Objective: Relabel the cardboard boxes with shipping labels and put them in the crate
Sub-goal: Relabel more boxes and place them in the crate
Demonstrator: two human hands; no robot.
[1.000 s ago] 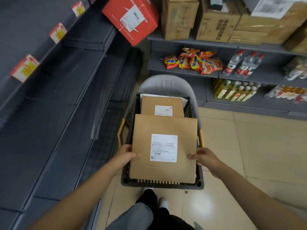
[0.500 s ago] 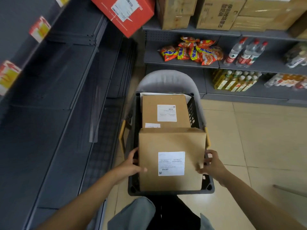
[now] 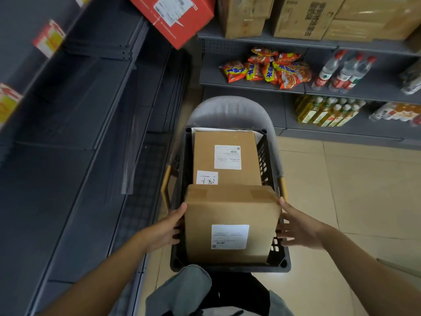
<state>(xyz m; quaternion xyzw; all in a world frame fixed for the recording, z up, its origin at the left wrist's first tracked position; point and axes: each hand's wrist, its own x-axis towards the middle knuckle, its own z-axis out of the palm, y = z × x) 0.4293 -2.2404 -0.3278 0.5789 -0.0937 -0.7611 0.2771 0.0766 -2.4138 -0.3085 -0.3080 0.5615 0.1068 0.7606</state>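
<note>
Both hands bracket the near cardboard box (image 3: 230, 224) as I lower it into the black crate (image 3: 230, 267): my left hand (image 3: 165, 229) lies flat against its left side, thumb along the front edge, while my right hand (image 3: 298, 229) presses its spread fingers to the right side. A second ago I held this box tilted above the crate, its broad labelled face up; now it has tipped down into the crate's near end, its shipping label (image 3: 229, 236) facing me. Beyond it in the crate lies the far box (image 3: 225, 156), with a printed label and a handwritten note (image 3: 207, 177). The crate rests on a grey chair (image 3: 227, 110). By my reckoning, this box is nearly placed; only the release remains.
</note>
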